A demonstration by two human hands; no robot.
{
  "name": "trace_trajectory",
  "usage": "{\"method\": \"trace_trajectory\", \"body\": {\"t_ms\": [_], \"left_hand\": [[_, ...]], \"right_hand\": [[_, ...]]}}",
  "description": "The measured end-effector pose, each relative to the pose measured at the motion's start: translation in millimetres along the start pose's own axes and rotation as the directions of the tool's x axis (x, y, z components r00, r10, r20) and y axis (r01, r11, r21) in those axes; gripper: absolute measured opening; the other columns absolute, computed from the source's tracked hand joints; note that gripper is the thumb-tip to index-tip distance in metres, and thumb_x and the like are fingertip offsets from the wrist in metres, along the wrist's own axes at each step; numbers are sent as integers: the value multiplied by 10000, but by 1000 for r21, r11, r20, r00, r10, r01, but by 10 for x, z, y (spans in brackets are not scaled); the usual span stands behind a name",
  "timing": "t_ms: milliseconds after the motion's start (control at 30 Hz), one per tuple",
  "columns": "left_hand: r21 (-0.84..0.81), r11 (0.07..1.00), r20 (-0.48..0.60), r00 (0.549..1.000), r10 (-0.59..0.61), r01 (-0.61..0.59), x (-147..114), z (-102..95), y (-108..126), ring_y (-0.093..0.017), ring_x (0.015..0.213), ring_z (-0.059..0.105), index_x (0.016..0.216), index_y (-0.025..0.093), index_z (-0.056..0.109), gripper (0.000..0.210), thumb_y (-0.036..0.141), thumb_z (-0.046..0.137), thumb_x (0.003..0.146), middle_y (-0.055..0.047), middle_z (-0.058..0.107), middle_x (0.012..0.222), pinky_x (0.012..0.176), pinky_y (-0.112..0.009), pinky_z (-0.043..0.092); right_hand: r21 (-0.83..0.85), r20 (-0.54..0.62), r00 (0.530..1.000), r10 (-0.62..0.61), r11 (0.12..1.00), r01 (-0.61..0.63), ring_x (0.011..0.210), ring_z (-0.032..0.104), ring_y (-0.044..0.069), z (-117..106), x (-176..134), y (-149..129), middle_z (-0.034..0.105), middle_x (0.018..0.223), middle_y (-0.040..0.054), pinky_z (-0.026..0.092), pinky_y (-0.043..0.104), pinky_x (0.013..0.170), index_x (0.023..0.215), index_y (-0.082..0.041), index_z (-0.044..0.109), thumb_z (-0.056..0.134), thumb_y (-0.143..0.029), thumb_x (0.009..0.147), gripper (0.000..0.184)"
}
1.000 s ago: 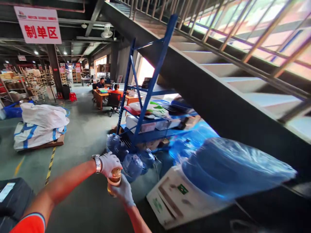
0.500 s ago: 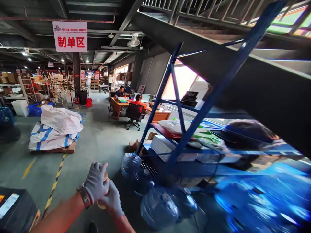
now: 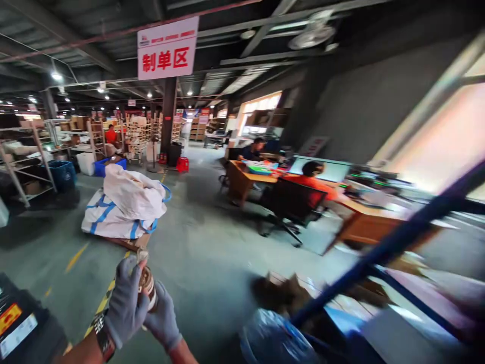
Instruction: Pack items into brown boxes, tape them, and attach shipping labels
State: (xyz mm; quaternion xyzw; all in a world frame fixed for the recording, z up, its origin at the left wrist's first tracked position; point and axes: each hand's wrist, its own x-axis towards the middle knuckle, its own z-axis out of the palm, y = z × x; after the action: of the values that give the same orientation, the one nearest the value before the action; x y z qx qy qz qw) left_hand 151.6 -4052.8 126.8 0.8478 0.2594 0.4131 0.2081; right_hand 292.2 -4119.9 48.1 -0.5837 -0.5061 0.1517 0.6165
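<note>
My left hand (image 3: 127,298), in a grey glove with a watch at the wrist, is closed on a small round brown thing with a pale rim (image 3: 148,283). Its raised fingertips pinch a clear, crumpled-looking piece (image 3: 142,254) at the top of it. From the other side my right hand (image 3: 163,313), also gloved in grey, wraps the same round thing. Both hands are held together over the floor, low in the view. Fingers cover much of the thing, and its exact kind does not show.
A white bulk bag with blue straps (image 3: 125,207) sits on a pallet ahead. A black box (image 3: 26,323) stands at lower left. To the right are a blue rack post (image 3: 379,253), a plastic-wrapped water bottle (image 3: 273,338), desks and two seated people; an office chair (image 3: 293,202) juts into the aisle.
The view has swung right to left, so the rack slid right and the desks look nearer. My hands shifted a little left, and the clear piece now shows above the round thing.
</note>
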Motion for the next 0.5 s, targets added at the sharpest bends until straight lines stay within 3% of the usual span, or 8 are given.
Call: {"method": "trace_trajectory", "body": {"t_ms": [200,300,400,500], "left_hand": [[-21,955,4,956,-295,295,806,-35,-480,-368,1306,761,1495,232,769,573,396,796,947,-172,742,1385,1183,-581,653],[-121,913,34,921,-387,389,1206,-120,-958,-387,1425,732,1610,241,677,757,373,854,885,-184,742,1538,1261,-581,600],[-311,852,215,904,-369,422,1611,-285,-1527,-379,1488,705,1686,259,606,933,351,925,814,-173,715,1638,1318,-544,548],[-538,710,408,877,-253,455,2034,-473,-2070,-352,1373,768,1714,255,566,1085,354,1010,728,-147,772,1542,1278,-513,563]], "right_hand": [[33,109,994,-6,999,3,889,791,287,361,943,414,836,975,40,687,384,833,1000,-274,799,962,-413,713,358],[91,181,984,-2,996,-15,874,802,301,610,1436,663,847,961,50,696,407,818,1008,-278,791,957,-434,699,384],[216,304,952,20,972,-89,878,828,329,885,1912,920,876,996,54,710,449,801,1084,-317,786,934,-553,705,470],[212,396,918,-3,973,-88,734,801,325,1187,2341,1158,857,873,34,695,460,670,992,-344,766,912,-678,642,505]]}}
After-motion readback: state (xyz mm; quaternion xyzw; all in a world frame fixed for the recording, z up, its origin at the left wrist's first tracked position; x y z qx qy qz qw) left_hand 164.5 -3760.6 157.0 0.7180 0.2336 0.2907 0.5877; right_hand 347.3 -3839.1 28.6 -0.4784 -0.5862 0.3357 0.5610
